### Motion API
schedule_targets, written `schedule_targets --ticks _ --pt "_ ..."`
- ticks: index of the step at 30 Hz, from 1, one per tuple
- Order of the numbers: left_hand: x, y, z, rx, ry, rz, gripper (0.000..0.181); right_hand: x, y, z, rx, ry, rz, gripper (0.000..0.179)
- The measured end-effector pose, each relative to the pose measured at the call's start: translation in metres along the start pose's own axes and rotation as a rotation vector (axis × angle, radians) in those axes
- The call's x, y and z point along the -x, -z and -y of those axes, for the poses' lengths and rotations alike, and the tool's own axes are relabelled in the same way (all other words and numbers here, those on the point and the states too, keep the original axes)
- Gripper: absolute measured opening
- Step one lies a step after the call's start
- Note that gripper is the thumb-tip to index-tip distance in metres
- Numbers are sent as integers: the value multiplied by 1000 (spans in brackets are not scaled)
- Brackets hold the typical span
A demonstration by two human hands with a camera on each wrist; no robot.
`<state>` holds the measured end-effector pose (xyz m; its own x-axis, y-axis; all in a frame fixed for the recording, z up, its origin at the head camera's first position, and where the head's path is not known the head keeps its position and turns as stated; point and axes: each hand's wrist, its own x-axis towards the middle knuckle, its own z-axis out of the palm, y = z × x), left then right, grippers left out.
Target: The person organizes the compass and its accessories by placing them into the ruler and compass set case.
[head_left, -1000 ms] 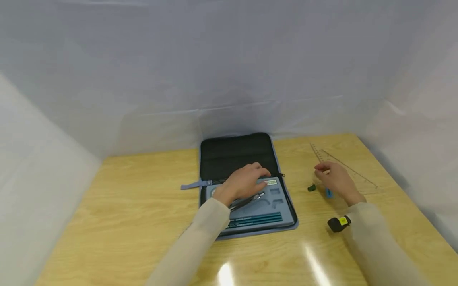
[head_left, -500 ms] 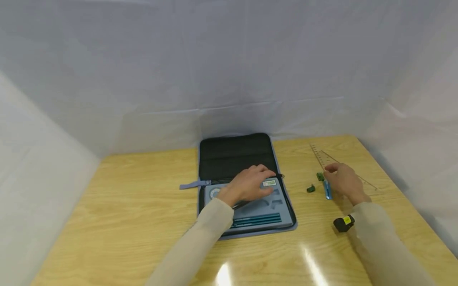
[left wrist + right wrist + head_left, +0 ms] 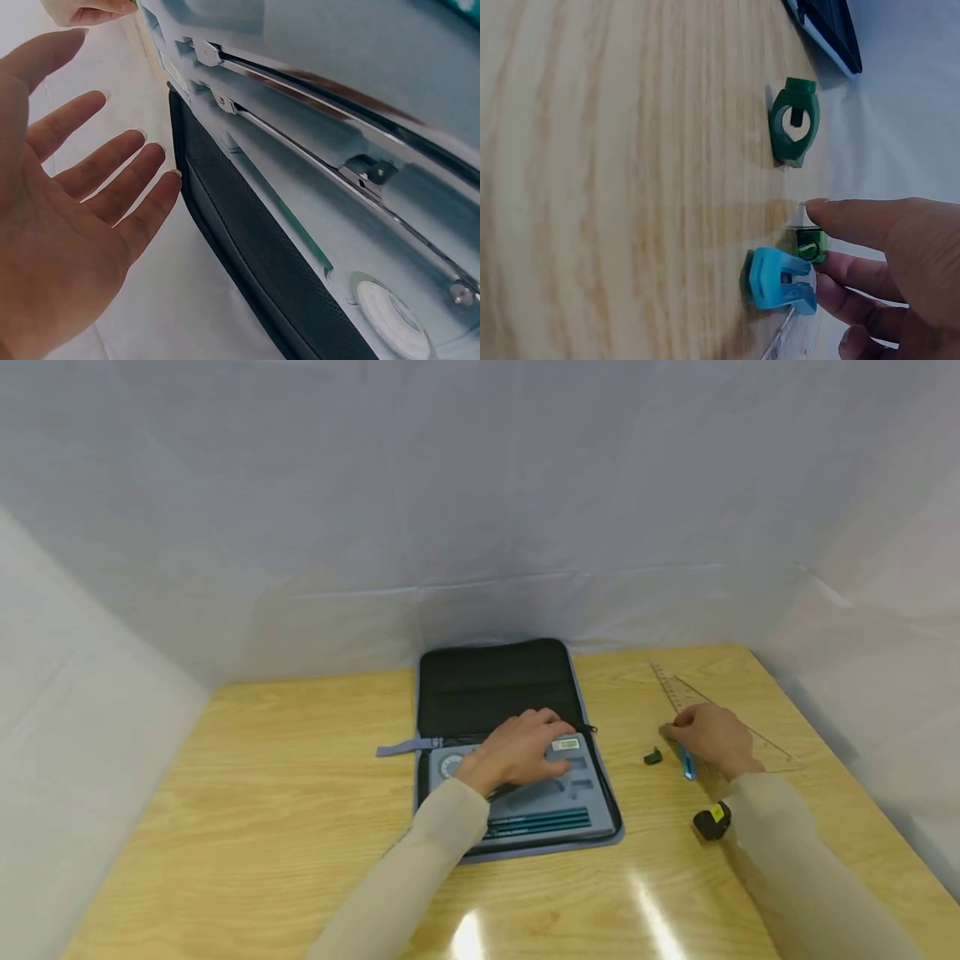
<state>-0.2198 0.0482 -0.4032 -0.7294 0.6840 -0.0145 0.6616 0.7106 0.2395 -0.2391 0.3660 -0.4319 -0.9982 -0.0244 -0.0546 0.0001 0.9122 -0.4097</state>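
Note:
My left hand (image 3: pixel 519 747) hovers with fingers spread over the blue-grey tray (image 3: pixel 536 797) of an open zip case. Two metal compass-like tools, one a long compass (image 3: pixel 322 97), lie in the tray in the left wrist view. My right hand (image 3: pixel 716 739) pinches a small green pencil sharpener (image 3: pixel 811 244) with a clear part between thumb and fingers, close to the table. Beside those fingers lies a narrow blue plastic piece (image 3: pixel 774 279). A dark green ring-shaped holder with a screw (image 3: pixel 795 124) lies a little way off.
Several dark green pencils (image 3: pixel 547 818) lie along the tray's near side. The black case lid (image 3: pixel 495 689) lies open toward the back wall. Clear set squares or rulers (image 3: pixel 663 681) lie at the right. A black-and-yellow device (image 3: pixel 712 821) sits at the right wrist.
My right hand moved right, uncovering the green sharpener, then came back left and closed its fingers on it. The left hand shifted slightly right over the tray.

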Motion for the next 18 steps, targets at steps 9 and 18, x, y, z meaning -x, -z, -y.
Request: schedule_targets --ticks 9,18 --pt "3 0 5 31 5 -9 46 -2 -1 -2 -3 23 9 41" --pt "7 -1 12 51 24 -26 41 0 -5 7 -113 134 -68 41"
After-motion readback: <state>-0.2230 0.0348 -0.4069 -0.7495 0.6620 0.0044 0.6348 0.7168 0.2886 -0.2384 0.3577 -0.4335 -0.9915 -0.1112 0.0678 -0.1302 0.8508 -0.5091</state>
